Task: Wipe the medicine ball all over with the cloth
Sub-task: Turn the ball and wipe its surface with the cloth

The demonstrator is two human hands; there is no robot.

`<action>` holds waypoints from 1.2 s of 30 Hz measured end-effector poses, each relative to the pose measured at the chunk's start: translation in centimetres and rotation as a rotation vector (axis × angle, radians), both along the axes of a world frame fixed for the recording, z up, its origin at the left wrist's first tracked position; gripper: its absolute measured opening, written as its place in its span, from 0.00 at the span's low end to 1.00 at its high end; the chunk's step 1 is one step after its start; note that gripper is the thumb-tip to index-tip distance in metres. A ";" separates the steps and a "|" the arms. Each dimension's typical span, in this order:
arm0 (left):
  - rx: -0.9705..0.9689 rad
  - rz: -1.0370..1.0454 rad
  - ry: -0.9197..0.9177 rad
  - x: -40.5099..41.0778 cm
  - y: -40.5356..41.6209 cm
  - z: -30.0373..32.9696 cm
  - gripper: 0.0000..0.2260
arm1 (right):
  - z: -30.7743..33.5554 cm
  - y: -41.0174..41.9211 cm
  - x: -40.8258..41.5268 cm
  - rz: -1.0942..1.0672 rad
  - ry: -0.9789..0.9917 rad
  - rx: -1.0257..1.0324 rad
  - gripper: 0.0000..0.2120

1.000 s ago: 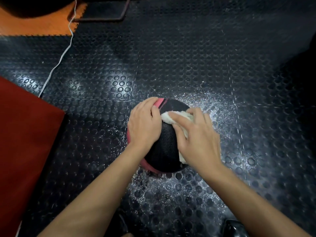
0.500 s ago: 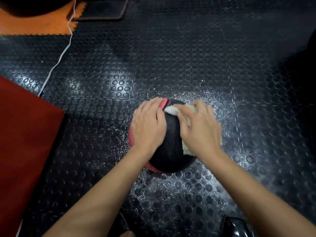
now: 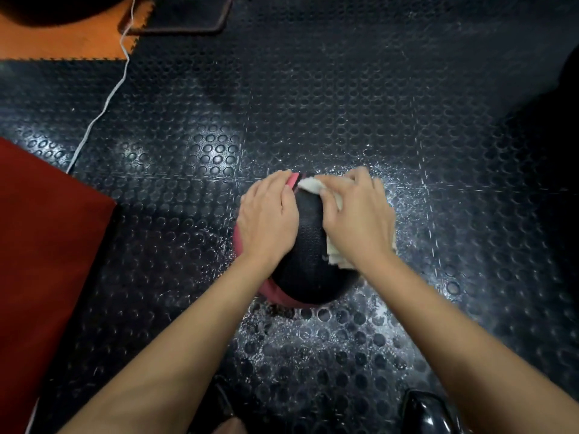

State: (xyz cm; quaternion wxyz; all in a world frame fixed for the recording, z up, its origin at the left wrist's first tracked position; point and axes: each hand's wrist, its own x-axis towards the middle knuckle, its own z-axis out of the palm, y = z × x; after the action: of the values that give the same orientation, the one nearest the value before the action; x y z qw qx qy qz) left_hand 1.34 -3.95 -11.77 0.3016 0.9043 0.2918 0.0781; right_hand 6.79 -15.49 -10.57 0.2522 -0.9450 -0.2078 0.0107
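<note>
A black medicine ball with pink-red panels sits on the studded black rubber floor at mid frame. My left hand lies flat over the ball's upper left side, fingers straight and together. My right hand presses a folded white cloth against the ball's upper right side, fingers spread over it. The cloth peeks out at my fingertips and below my wrist. Most of the ball's top is hidden under both hands.
A red mat covers the floor at left. A white cable runs from the top down to the mat. An orange tile and a dark tray-like frame lie at the top left. Black shoes show at the bottom. The floor around the ball glistens with speckles.
My right hand has slid the cloth up and to the right over the ball. My left hand has shifted up with it, staying flat on the ball's left side.
</note>
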 end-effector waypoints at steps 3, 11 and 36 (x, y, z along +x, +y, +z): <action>0.003 -0.133 -0.017 -0.3 0.6 -0.6 0.23 | 0.0 1.3 3.7 0.011 0.106 -0.058 0.14; -0.116 0.094 -0.099 0.8 0.9 -0.2 0.22 | 0.5 1.5 -2.1 0.084 -0.217 -0.098 0.10; -0.152 0.292 -0.055 1.8 0.0 0.0 0.19 | -1.3 0.1 0.2 -0.001 -0.154 0.090 0.10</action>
State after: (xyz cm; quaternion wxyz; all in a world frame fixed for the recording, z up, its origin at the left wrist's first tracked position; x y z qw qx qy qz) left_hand 3.15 -3.90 -11.78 0.3624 0.8245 0.4167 0.1237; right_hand 7.04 -15.43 -11.85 0.2775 -0.9310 -0.2264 -0.0712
